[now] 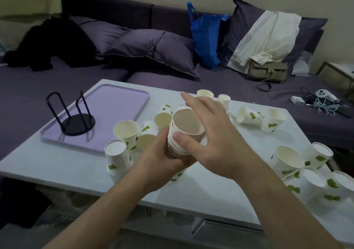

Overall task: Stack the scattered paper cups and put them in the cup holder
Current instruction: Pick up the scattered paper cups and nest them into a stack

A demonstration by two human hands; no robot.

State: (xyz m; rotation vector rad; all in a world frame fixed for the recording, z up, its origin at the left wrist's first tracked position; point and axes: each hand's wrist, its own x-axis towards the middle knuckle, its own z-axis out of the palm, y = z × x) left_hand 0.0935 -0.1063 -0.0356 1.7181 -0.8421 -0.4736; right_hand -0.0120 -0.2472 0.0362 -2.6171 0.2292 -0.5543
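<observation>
Left hand (161, 153) grips cup stack (182, 135); right hand (214, 132) spread wide over it

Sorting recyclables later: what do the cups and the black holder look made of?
Stack of cups: matte white paper, judging by thin rolled rims and printed green leaves. Cup holder: probably metal, matte black coated, with thin bent rods on a flat round base.

Left hand (162, 153) hides the cup stack's (183, 133) base; nearby cups (329, 189) seem edge-cropped.
</observation>
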